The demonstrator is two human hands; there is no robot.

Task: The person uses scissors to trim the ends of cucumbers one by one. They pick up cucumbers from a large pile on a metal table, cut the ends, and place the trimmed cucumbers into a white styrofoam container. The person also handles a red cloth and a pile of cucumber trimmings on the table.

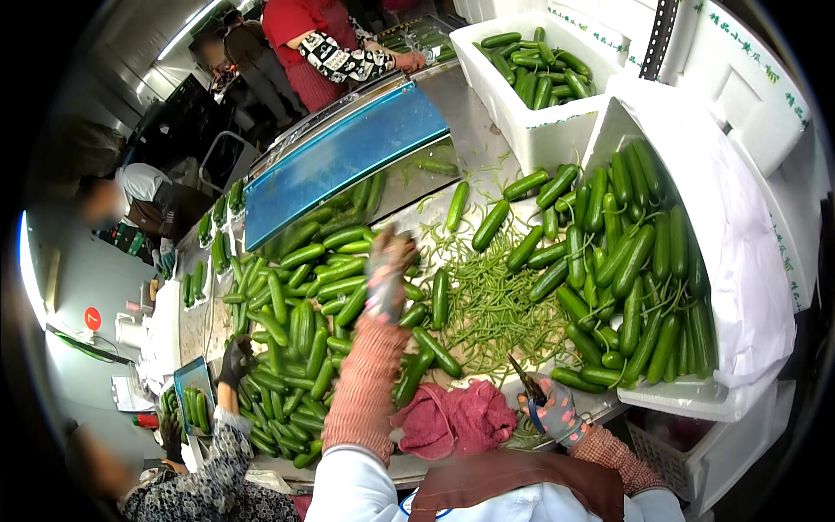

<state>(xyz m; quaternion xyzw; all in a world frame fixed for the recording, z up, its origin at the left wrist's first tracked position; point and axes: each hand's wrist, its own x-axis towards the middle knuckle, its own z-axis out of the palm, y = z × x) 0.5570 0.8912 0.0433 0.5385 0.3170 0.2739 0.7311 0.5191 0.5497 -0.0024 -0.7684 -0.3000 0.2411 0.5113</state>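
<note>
My left hand (390, 271), in a patterned glove, reaches over the near edge of a heap of small cucumbers (339, 287). It is blurred, and whether it holds a cucumber cannot be made out. Low on the right, my right hand (558, 411) grips a pair of scissors (527, 385), blades pointing up and left. Between the hands lie cut green stems (502, 313), spread thickly over the table. A single cucumber (440, 299) rests at their left border. More cucumbers (633, 261), some with stems, spill from a tipped white foam box (678, 397) on the right.
A crumpled red cloth (456, 421) lies at the table's front edge. Behind the heap stands a blue-topped panel (352, 156). An upright foam box (561, 130) holds cucumbers at the back. A co-worker's black-gloved hand (235, 362) touches the heap's left side; other people work farther off.
</note>
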